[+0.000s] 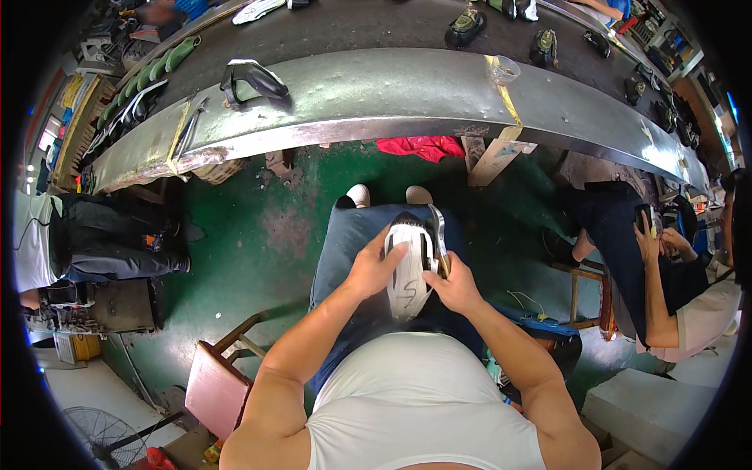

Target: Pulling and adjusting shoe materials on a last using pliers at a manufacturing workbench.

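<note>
Over my lap is a white shoe upper (409, 274) with a dark opening at its far end and a hand-drawn dark mark near its close end. My left hand (374, 265) grips it from the left side, thumb lying across the top. On the other side my right hand (457, 287) is closed round a hand tool (439, 227) with a curved shiny metal head and a yellowish handle. The right thumb presses against the shoe's side. The tool's head lies alongside the shoe; whether it touches the edge I cannot tell.
A metal-edged bench (352, 90) curves across the front, with a black-and-white shoe (252, 82), a clear cup (504, 70) and several dark shoes beyond. A seated person (674, 290) holds a phone at right; another person (102, 235) is at left. A pink-seated chair (219, 392) stands close behind left.
</note>
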{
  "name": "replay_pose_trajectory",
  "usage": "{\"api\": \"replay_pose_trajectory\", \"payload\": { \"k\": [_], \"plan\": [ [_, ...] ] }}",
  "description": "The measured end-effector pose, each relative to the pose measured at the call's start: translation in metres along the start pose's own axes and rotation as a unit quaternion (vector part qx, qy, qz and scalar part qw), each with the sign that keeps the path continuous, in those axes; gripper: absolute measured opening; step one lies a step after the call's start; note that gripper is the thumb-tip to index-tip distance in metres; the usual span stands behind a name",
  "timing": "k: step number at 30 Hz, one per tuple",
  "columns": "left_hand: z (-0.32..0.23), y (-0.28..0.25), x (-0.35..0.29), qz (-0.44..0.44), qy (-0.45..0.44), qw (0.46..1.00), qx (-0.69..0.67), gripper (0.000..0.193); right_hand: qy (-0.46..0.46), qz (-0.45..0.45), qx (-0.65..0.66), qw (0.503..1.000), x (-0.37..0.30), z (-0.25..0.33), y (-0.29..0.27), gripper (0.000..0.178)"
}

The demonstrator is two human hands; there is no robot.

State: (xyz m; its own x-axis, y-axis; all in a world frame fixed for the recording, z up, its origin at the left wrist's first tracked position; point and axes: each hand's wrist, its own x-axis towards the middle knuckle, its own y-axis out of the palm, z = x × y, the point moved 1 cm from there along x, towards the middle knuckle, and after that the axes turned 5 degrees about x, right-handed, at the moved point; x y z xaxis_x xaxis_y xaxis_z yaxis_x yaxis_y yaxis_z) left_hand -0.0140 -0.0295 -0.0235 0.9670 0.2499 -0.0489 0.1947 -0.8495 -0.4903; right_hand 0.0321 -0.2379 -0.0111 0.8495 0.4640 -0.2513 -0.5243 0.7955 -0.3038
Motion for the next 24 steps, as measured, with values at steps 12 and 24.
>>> {"api": "replay_pose_trajectory", "payload": {
  "k": [12, 24],
  "plan": [
    [0.014, 0.011, -0.032, 0.23, -0.202, 0.895, -0.325, 0.09, 0.077, 0.006, -0.07, 0.995, 0.001, -0.024, -0.007, 0.047],
    [0.032, 0.037, -0.065, 0.223, -0.16, 0.947, -0.169, 0.102, -0.084, 0.243, -0.253, 0.933, -0.043, 0.02, -0.065, 0.035]
  ]
}}
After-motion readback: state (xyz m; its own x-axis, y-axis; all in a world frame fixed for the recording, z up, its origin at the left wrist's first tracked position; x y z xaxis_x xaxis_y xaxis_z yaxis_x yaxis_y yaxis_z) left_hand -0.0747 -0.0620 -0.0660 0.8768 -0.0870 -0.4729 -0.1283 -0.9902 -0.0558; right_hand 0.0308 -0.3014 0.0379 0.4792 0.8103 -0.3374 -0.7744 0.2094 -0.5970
